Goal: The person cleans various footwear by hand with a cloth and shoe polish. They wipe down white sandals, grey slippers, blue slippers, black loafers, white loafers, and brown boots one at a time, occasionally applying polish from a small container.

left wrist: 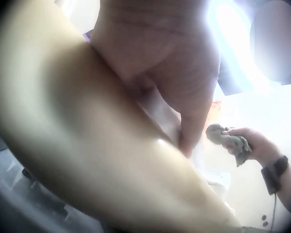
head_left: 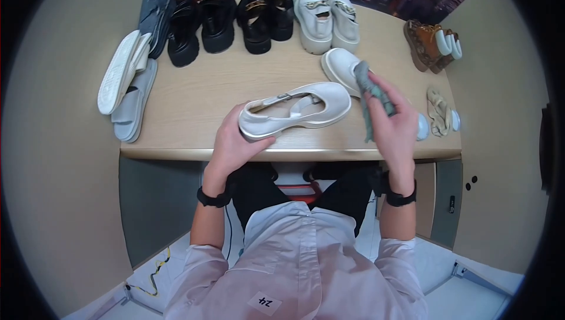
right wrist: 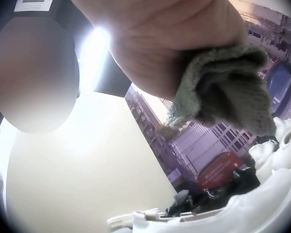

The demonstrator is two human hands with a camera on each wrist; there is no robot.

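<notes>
My left hand [head_left: 230,140] grips a white strapped shoe [head_left: 329,100] by its heel, thumb along the near side of the sole. The shoe is held near the table's front edge, toe pointing right. In my right hand [head_left: 397,125] is a bunched grey-green cloth [head_left: 375,92], pinched between thumb and fingers. In the right wrist view the cloth [right wrist: 228,92] hangs folded from the hand. Just beyond the cloth, partly hidden by it, the mate, another white shoe [head_left: 341,68], rests on the table.
Along the back of the table [head_left: 194,99] stand black shoes [head_left: 218,22] and white loafers with chains [head_left: 318,22]. Slippers [head_left: 126,78] lie at the left. Brown boots [head_left: 429,43] and beige sandals [head_left: 436,111] sit at the right. Side walls flank the table.
</notes>
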